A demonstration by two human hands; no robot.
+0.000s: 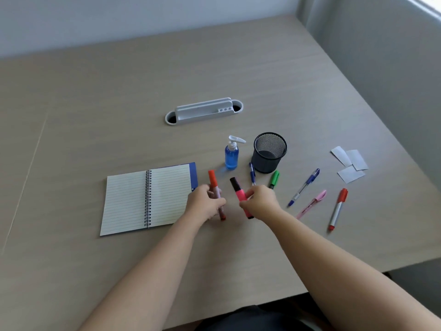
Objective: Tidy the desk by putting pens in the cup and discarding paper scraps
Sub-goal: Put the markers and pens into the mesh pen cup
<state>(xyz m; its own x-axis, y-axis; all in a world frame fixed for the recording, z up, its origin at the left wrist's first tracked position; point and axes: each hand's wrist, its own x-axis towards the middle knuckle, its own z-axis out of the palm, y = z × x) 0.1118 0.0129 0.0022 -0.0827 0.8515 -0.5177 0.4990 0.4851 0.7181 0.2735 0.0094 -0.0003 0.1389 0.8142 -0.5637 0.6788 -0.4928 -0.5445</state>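
My left hand (205,203) is closed around a marker with an orange-red cap (212,179). My right hand (261,199) grips a pink highlighter with a black cap (239,191). Behind them stands an empty black mesh cup (269,152). Loose on the desk lie a blue pen (252,173) and a green marker (274,179) by the cup, another blue pen (304,186), a pink pen (311,203) and a red marker (338,209) to the right. Three white paper scraps (350,164) lie at the far right.
An open spiral notebook (148,199) lies to the left of my hands. A blue pump bottle (232,154) stands left of the cup. A white cable tray (204,111) is set into the desk further back. The desk's edge runs close on the right and front.
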